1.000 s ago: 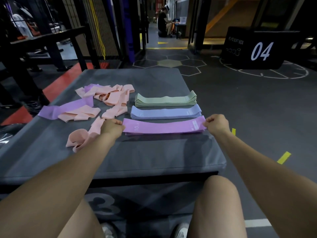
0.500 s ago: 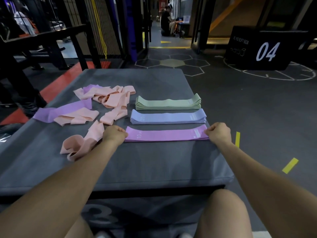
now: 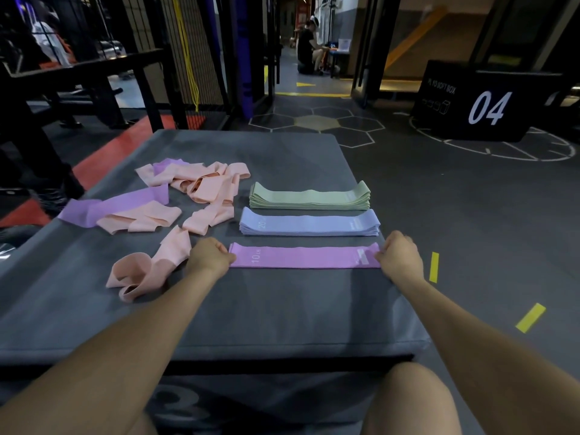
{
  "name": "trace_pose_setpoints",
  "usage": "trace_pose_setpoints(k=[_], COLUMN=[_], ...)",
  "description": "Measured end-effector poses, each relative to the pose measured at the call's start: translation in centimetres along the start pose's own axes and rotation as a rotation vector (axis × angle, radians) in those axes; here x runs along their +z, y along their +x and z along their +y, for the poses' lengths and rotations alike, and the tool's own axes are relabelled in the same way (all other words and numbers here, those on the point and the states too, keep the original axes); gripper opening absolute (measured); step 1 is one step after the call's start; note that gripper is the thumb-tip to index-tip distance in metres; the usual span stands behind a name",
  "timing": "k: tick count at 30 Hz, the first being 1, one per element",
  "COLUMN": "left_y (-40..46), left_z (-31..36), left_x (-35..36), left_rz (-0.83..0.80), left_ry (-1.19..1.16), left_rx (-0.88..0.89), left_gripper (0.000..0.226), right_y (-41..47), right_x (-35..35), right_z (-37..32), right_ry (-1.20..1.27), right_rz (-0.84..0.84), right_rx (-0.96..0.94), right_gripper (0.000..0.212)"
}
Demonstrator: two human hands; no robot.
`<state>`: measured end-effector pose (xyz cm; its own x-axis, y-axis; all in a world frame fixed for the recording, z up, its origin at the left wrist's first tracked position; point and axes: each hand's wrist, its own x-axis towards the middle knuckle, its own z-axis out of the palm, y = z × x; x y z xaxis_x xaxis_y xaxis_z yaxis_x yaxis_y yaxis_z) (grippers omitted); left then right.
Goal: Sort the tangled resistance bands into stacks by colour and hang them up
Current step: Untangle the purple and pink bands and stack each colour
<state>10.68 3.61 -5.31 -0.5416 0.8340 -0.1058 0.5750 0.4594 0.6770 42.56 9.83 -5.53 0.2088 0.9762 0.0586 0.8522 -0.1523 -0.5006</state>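
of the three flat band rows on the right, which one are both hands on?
The pink-purple band, the row nearest the person: left hand and right hand pinch its ends. The blue stack and green stack behind lie untouched.

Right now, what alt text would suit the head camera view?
Two hands hold a purple band flat by its ends on a grey box, beside blue and green stacks; peach bands lie tangled left.

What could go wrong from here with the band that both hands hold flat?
The pink band is pinched at both ends by the left hand and right hand; it may spring crooked on release. It lies near the box edge. Purple bands remain tangled among peach ones.
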Motion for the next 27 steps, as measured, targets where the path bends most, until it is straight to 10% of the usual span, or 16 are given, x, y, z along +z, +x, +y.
trace_pose_setpoints(k=[5,12,27], left_y=[-0.3,-0.8,-0.6], left_z=[0.1,-0.3,-1.5], left_x=[0.0,-0.2,-1.1], left_rz=[0.039,0.036,0.006], left_ry=[-0.027,-0.114,-0.174], left_rx=[0.079,0.119,0.115], left_gripper=[0.007,0.013,0.007], right_y=[-0.7,-3.9,-5.7], right_x=[0.1,3.9,8.5], right_z=[-3.1,-11.1,-16.0], right_ry=[-0.095,-0.019,-0.108], right_rz=[0.051,-0.288,-0.448], right_rx=[-0.277,-0.630,-0.677], right_gripper=[0.023,0.032,0.034])
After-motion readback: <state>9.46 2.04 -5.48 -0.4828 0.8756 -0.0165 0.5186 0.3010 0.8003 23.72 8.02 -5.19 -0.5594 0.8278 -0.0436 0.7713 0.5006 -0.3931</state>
